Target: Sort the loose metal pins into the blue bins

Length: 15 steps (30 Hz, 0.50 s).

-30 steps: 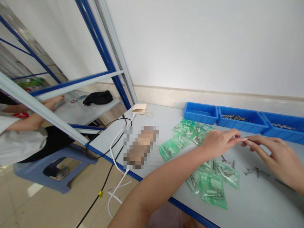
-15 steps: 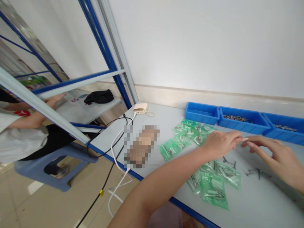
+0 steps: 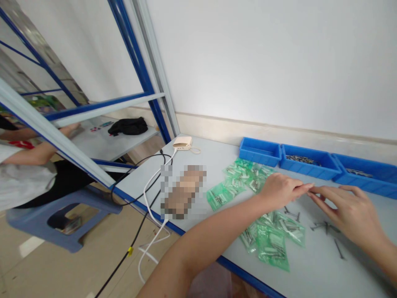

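My left hand [image 3: 281,191] reaches over the table with its fingers pinched. Its fingertips meet those of my right hand [image 3: 349,207], whose thumb and index finger are also pressed together. Whatever lies between the fingertips is too small to make out. Below the hands are loose screws [image 3: 325,227], with a single screw [image 3: 339,249] lying apart nearer the front. Green plastic bags [image 3: 273,248] holding screws and white pieces spread around my left forearm, which hides some of them. More green bags [image 3: 220,195] lie beyond that forearm.
Along the wall stand a blue bin [image 3: 260,152], a second blue bin with screws [image 3: 310,163] and a third blue bin [image 3: 366,176]. A blurred-out object [image 3: 184,192], a cream device [image 3: 182,143] and cables [image 3: 149,182] are at left. Another person [image 3: 27,178] sits beyond the frame.
The view has shifted slightly, and both hands appear a little further left. My right hand now leaves the single screw near the front uncovered. The fingertips still meet.
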Tool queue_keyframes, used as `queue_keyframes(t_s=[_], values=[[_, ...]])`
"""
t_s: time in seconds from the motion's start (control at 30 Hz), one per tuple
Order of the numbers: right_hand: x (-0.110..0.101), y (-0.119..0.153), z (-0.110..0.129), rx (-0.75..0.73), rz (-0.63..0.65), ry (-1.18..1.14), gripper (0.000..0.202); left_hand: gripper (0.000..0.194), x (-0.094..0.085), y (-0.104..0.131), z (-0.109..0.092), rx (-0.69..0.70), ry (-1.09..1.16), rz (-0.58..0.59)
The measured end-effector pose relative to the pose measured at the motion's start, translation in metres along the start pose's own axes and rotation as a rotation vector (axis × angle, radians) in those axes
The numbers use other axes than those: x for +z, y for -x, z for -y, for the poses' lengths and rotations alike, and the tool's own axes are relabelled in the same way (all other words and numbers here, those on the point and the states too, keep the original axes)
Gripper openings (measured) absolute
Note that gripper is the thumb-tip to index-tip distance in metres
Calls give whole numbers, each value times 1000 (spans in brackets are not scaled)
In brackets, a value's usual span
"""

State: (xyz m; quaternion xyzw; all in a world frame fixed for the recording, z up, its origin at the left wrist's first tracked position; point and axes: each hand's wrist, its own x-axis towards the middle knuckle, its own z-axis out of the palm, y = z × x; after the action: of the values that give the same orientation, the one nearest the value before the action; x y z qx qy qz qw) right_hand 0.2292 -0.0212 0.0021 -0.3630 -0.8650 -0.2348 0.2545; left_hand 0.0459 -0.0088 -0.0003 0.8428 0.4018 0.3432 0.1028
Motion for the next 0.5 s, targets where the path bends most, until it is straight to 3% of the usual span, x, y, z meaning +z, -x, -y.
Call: queue_keyframes(t_s=[0.1, 0.2, 0.33, 0.43, 0.5], values=[[1, -1, 0, 8, 30, 4, 35, 45, -6, -3, -2, -26, 32, 62], [2, -7, -14, 70, 73, 10, 40, 48, -28, -7, -10, -84, -105, 113], [1, -19, -63, 217, 137, 152, 45, 51, -92, 7, -22, -115, -210, 136], [5, -22, -108, 312, 196, 251, 48, 42, -148, 50, -17, -131, -167, 59], [8, -18, -126, 323, 244, 259, 50, 44, -180, 90, -3, -233, -199, -16]])
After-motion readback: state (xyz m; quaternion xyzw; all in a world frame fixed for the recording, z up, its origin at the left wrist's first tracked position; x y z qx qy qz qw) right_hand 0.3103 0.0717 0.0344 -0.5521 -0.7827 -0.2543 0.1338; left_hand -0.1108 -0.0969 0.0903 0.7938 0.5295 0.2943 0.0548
